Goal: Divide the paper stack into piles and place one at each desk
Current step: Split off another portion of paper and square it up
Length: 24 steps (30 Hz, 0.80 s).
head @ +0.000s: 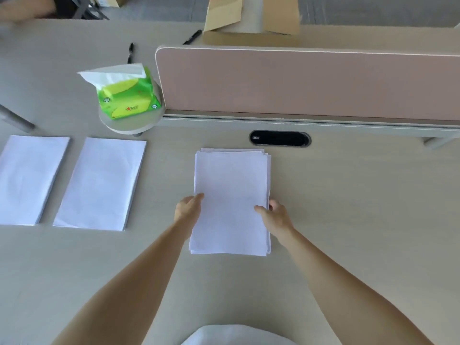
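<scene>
A pale beige worktop (348, 207) fills the view under soft, even light. A pink screen (298, 83) stands across its far side. Just in front of the screen sits a black oval cable port (280, 138). At the screen's left end a round shelf (129, 124) carries a green tissue pack (127, 95). Behind the screen stands an open cardboard box (251, 18), with grey floor (373, 8) beyond it.
</scene>
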Available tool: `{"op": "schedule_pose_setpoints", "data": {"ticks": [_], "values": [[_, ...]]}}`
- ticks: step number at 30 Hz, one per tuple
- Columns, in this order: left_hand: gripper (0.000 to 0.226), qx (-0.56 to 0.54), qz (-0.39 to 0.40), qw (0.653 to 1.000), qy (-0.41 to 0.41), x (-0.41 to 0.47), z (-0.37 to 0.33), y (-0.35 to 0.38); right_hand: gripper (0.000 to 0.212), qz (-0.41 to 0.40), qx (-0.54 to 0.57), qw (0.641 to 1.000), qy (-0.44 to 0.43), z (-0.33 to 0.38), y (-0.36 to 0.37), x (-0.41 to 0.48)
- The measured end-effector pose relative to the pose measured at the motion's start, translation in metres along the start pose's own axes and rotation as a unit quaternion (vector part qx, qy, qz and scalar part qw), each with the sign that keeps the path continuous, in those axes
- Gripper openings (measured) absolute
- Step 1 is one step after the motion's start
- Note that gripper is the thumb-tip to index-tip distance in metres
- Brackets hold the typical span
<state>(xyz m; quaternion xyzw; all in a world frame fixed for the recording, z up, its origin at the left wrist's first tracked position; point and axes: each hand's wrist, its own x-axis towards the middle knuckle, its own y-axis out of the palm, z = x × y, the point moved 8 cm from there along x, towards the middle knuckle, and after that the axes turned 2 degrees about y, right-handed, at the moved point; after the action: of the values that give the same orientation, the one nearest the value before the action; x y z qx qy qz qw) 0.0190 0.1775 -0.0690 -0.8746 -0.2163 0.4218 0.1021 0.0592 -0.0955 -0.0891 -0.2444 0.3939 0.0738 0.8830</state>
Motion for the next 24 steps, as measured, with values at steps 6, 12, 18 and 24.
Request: {"op": "schedule_pose_setpoints", "data": {"ticks": [6, 12, 18, 24], "values": [[0.023, 0.001, -0.034, 0.999, -0.012, 0.002, 0.028, -0.076, 0.051, 0.063, -0.020, 0.997, -0.028, 0.016, 0.073, -0.027], [0.031, 0.074, -0.055, 0.995, 0.026, 0.000, 0.033, -0.105, 0.029, 0.096, -0.038, 0.994, -0.035, 0.023, 0.104, -0.045], [0.040, 0.131, -0.077, 0.987, 0.053, -0.010, 0.017, -0.098, 0.027, 0.130, -0.040, 0.990, -0.042, 0.029, 0.108, -0.050], [0.026, 0.129, -0.027, 0.991, 0.019, -0.002, 0.015, -0.081, 0.056, 0.150, -0.035, 0.987, -0.034, 0.027, 0.106, -0.053]]}}
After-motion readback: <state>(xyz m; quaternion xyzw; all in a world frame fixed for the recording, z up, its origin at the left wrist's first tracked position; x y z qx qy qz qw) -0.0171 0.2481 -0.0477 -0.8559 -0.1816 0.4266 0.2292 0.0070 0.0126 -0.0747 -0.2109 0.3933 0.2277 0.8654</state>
